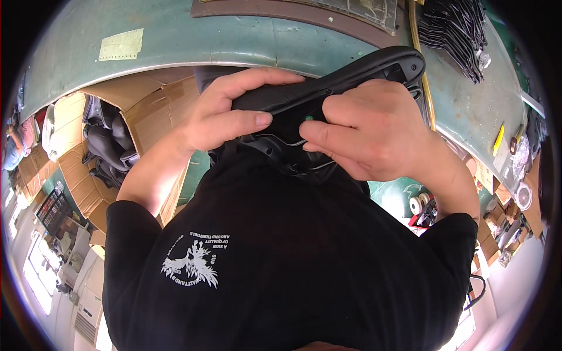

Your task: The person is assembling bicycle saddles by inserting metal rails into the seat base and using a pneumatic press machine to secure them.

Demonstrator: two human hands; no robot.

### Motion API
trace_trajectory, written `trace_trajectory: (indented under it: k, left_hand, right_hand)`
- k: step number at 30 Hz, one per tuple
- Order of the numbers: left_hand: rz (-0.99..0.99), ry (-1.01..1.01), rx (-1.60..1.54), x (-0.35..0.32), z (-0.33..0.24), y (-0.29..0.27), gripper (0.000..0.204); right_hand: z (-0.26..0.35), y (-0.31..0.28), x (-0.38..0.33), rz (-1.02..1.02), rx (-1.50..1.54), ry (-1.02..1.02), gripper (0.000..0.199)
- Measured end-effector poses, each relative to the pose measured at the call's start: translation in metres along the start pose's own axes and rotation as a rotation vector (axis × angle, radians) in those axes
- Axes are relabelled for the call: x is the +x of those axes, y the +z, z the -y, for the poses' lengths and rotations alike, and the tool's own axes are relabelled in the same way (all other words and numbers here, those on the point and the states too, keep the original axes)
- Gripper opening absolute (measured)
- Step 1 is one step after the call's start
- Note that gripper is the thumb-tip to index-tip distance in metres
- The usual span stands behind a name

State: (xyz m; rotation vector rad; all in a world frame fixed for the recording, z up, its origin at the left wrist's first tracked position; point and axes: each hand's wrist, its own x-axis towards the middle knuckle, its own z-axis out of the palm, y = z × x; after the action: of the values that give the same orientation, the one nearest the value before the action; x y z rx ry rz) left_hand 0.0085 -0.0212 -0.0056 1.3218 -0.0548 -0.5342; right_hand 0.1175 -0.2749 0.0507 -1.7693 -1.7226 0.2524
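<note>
Sitting open at the far left, a cardboard box (157,114) holds several curved black pieces (112,143) heaped together inside. Next, a pale rectangular sheet (121,45) lies flat on the green worktop (234,38), whose curved-looking front edge runs just beyond the hands. Farther right comes the left hand (225,114), its thumb laid along the near side of a black moulded part (287,102) and its fingers reaching over the far side, so that it grips the part between them. That part, long and saddle-like, is held in front of the worktop's edge, close to the person's black shirt (293,245), and tilts with its rounded end up to the right. A brown board (304,14) rests on the worktop beyond it. Over the part's middle, a small green spot (309,118) shows right beside the fingertips of the right hand (369,131); those fingers are curled in and bunched close together against the part, and whether they pinch anything small cannot be told. Just right of the part's rounded end, a yellowish strip (416,35) runs up the worktop, with a stack of thin black pieces (453,35) beyond it. Below the right forearm show white round rolls (416,205). Toward the far right, a yellow-handled tool (499,140) lies near the worktop's edge.
</note>
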Motion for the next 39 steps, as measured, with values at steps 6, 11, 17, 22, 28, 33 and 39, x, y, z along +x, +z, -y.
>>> trace_trajectory:
  k: [6, 11, 17, 22, 28, 33, 39]
  left_hand:
    - [0.040, 0.048, 0.013, 0.007, 0.002, -0.004, 0.076]
    - [0.062, 0.136, 0.113, 0.010, -0.001, -0.001, 0.058]
    - [-0.156, 0.112, -0.101, 0.011, -0.014, -0.007, 0.056]
    - [-0.547, 0.164, -0.264, 0.068, -0.039, -0.010, 0.050]
    - [-0.841, 0.672, 0.784, 0.149, -0.056, -0.028, 0.030]
    - [-0.829, 0.806, 1.314, 0.199, -0.065, -0.055, 0.023]
    - [-0.860, 0.791, 1.168, 0.204, -0.059, -0.055, 0.020]
  right_hand:
    - [-0.002, 0.003, 0.005, -0.010, -0.022, -0.001, 0.020]
    - [-0.001, 0.001, 0.017, 0.044, -0.065, -0.037, 0.018]
    - [-0.033, -0.020, 0.031, -0.248, -0.087, -0.033, 0.028]
    - [-0.042, -0.013, 0.025, -0.539, -0.124, 0.576, 0.076]
    - [-0.114, 0.000, 0.042, -0.740, -0.457, 0.631, 0.053]
    - [-0.158, -0.009, 0.060, -0.795, -0.480, 0.649, 0.054]
    - [-0.168, -0.009, 0.064, -0.896, -0.493, 0.619, 0.055]
